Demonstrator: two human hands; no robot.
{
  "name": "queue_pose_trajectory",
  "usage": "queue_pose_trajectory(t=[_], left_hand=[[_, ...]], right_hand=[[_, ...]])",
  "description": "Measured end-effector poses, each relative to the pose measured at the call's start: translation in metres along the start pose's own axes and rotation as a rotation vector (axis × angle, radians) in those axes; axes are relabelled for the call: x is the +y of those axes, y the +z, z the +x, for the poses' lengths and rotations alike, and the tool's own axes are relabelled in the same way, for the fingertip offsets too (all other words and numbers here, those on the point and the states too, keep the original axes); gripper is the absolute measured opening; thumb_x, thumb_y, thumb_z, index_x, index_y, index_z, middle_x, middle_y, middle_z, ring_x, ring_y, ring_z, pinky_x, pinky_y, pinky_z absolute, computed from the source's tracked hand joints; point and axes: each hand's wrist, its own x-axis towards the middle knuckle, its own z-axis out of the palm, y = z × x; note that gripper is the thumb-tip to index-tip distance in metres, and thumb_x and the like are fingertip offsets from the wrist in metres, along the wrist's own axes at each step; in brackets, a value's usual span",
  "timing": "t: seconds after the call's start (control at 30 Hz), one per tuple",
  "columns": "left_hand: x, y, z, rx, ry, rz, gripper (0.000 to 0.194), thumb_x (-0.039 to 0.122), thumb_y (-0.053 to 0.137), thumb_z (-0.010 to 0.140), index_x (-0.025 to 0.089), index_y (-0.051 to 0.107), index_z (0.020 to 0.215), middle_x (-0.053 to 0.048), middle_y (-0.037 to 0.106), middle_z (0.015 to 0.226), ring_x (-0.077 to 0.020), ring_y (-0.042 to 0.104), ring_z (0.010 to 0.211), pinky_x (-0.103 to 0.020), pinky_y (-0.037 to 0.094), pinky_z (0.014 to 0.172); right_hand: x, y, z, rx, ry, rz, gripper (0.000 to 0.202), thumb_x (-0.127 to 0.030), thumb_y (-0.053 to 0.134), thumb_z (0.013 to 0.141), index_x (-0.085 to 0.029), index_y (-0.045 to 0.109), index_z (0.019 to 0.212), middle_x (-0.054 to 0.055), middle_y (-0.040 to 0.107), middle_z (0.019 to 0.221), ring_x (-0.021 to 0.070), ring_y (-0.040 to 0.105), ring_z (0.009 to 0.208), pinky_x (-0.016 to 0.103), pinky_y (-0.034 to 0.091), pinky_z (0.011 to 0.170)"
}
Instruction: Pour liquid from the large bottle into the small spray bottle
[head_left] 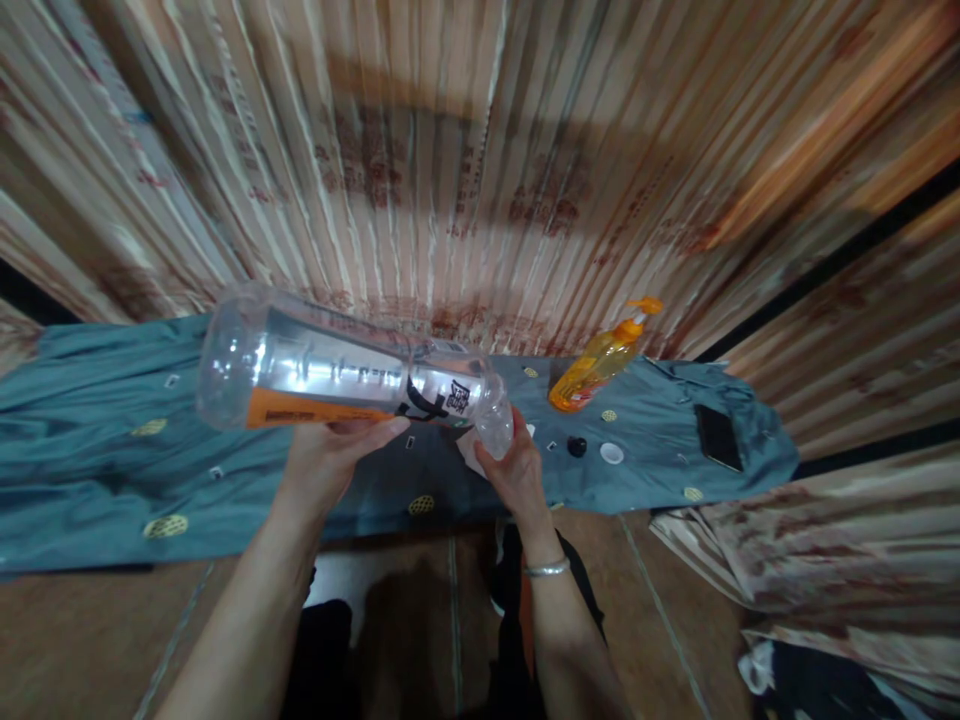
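A large clear plastic bottle (345,365) with a silver and orange label lies nearly level in the air above the cloth-covered surface, its wide base to the left. Under its label side, my left hand (330,455) is closed on it, thumb along the lower edge. At the bottle's right end, my right hand (517,462) grips a small clear plastic piece (495,418); whether this is a separate container or part of the bottle I cannot tell. Behind my right hand, a whitish sheet (471,452) shows partly on the cloth.
On the teal patterned cloth (247,490) stands a yellow pump bottle (596,365). Nearer lie a black cap (577,446), a white round lid (612,453) and, at the right, a dark phone (718,437). A pleated curtain (450,200) hangs behind.
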Motion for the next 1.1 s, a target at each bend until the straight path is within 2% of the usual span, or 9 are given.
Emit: queue_pose_trajectory(t=[0.2,0.63,0.9,1.1], left_hand=[[-0.0014,-0.0031,0.0035,-0.032,0.016,0.036,0.035,0.02,0.089,0.037,0.017,0.071,0.067,-0.001,0.074,0.066,-0.0178,0.068,0.062,-0.031,0.059,0.067],[0.0034,-0.0012,0.0072,0.012,0.044,0.036,0.028,0.015,0.085,0.036,0.019,0.068,0.058,0.002,0.07,0.058,-0.0145,0.063,0.056,-0.026,0.055,0.057],[0.0035,0.0016,0.0084,0.016,0.098,0.041,0.032,0.016,0.084,0.036,0.02,0.065,0.062,0.004,0.069,0.06,-0.0129,0.062,0.055,-0.024,0.054,0.056],[0.0009,-0.0018,0.0096,0.0,0.101,0.064,0.033,0.019,0.086,0.038,0.018,0.068,0.065,0.001,0.072,0.064,-0.0141,0.066,0.06,-0.025,0.058,0.061]], right_hand=[[-0.003,-0.0025,0.0007,-0.02,0.004,0.014,0.071,-0.028,0.071,0.074,-0.012,0.046,0.139,0.019,0.066,0.126,0.0321,0.064,0.117,0.047,0.054,0.097],[-0.0016,-0.0016,0.0026,-0.028,-0.046,-0.005,0.07,-0.028,0.072,0.074,-0.013,0.046,0.138,0.018,0.066,0.123,0.0319,0.065,0.114,0.047,0.056,0.094],[-0.0015,0.0001,0.0021,-0.003,-0.04,-0.017,0.07,-0.028,0.072,0.074,-0.012,0.047,0.137,0.019,0.066,0.125,0.0316,0.064,0.116,0.046,0.055,0.095],[-0.0049,-0.0037,0.0029,-0.048,-0.037,-0.022,0.07,-0.026,0.071,0.074,-0.013,0.045,0.138,0.017,0.066,0.124,0.0308,0.065,0.115,0.044,0.056,0.094]])
